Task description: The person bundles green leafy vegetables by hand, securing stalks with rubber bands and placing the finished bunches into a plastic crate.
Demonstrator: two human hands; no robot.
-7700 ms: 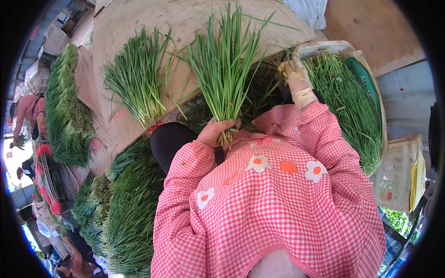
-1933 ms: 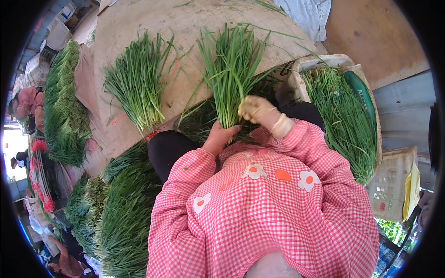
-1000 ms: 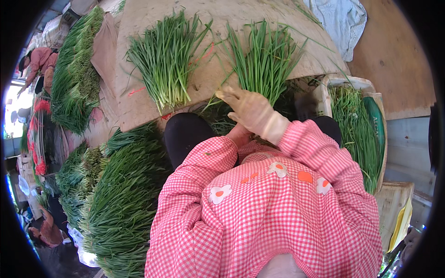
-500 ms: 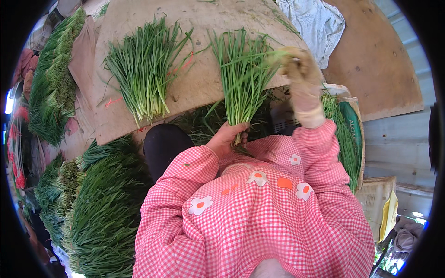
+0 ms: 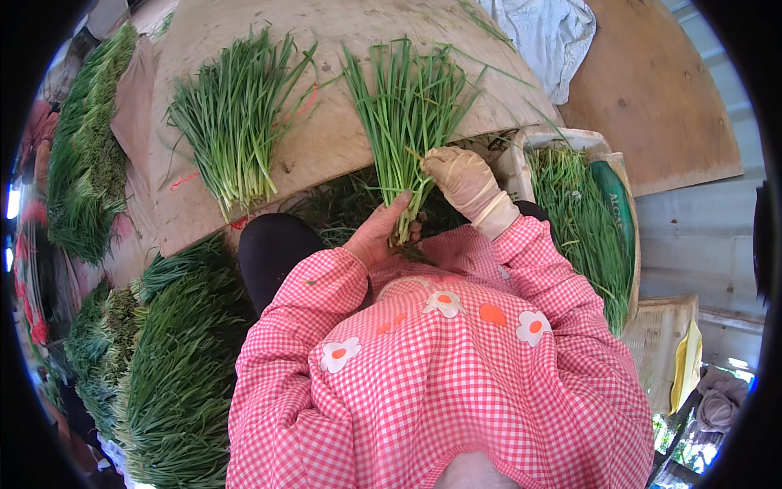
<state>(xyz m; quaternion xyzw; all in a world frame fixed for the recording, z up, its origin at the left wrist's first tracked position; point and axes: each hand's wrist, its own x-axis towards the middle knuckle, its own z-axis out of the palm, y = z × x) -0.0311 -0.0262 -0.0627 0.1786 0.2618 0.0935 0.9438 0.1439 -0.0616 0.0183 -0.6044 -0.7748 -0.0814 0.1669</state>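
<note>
Low over my lap, my left hand (image 5: 383,231) is bare and wrapped round the pale stalk ends of a bunch of garlic chives (image 5: 403,106). The green leaves fan out away from me, over the near edge of a wooden board (image 5: 342,33). My right hand (image 5: 464,181), in a cream-coloured glove, is at the right side of this bunch, just above the left hand. Its fingertips are pinched on a thin yellowish chive stalk (image 5: 415,152). Another chive bunch (image 5: 236,122) lies on the board to the left, with red string (image 5: 308,99) beside it.
A white crate (image 5: 519,167) of loose chives (image 5: 570,212) stands at my right. Large chive heaps (image 5: 187,359) are stacked at my left, with more (image 5: 90,155) farther off. A pale cloth (image 5: 546,41) lies at the board's far right. Dark-clad knees (image 5: 277,261) are under the board edge.
My right hand has come back from the right, beyond the bunch, down to its stalks, and its fingers are now pinched there. The left hand keeps its hold, shifted slightly left.
</note>
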